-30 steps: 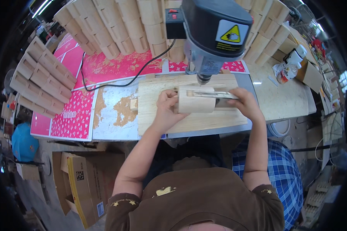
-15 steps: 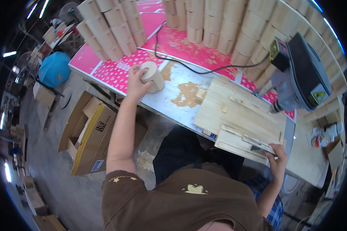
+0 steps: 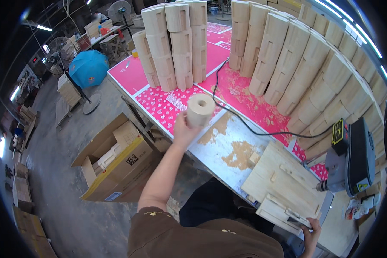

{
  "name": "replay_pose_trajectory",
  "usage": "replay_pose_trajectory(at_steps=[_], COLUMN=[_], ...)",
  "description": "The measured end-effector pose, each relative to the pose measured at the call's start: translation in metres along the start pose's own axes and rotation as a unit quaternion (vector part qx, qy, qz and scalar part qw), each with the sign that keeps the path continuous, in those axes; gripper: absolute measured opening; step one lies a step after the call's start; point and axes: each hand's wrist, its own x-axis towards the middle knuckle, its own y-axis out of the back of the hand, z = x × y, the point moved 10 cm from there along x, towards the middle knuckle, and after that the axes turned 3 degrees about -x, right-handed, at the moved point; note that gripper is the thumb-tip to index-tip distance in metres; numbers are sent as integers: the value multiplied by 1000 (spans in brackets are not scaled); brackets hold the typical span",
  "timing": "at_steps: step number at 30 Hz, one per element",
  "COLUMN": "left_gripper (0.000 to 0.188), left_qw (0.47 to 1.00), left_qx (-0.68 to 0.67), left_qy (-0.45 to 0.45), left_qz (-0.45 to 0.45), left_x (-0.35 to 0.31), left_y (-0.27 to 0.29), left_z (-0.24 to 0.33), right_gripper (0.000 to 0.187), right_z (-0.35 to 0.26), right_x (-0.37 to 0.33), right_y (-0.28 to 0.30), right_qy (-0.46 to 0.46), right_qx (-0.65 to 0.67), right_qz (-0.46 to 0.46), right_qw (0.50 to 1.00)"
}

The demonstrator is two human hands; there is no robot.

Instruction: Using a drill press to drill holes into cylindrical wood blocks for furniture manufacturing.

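My left hand (image 3: 185, 130) is closed round the near side of a pale wooden cylinder (image 3: 201, 114) with a round hole in its top. It holds the cylinder upright, in front of stacked wooden cylinders (image 3: 182, 47); whether its base touches the table I cannot tell. My right hand (image 3: 312, 234) is at the near right corner of a flat wooden jig (image 3: 284, 180). Its fingers pinch the end of a metal bar (image 3: 297, 218) on the jig, partly hiding it. A drill press head (image 3: 352, 159) stands just beyond the jig.
More stacked cylinders (image 3: 284, 60) line the table's far side. A black cable (image 3: 262, 133) crosses the pink covering to the drill. Sawdust (image 3: 241, 155) lies on the white sheet. An open cardboard box (image 3: 129, 161) stands on the floor at left, near a blue umbrella (image 3: 89, 69).
The view has swung, so the table sits lower and further right. My left hand has carried the cylinder farther out toward the stacks. My right hand stays at the metal bar.
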Motion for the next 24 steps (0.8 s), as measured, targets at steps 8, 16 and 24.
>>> replay_pose_trajectory(at_steps=[8, 16, 24], left_gripper=[64, 72, 60], left_qw=[959, 924, 936], left_qx=[-8, 67, 152], left_qy=[-143, -151, -162], left_qz=[246, 345, 271], left_x=[157, 327, 366], left_y=[169, 235, 203], left_z=[84, 96, 87], right_gripper=[32, 32, 30], right_z=[-13, -1, -3], right_x=[9, 5, -10], right_y=[-4, -3, -2], right_qy=[-139, -245, -256], right_qx=[-35, -36, -54], right_qz=[-108, -121, -103], right_qw=[984, 961, 960])
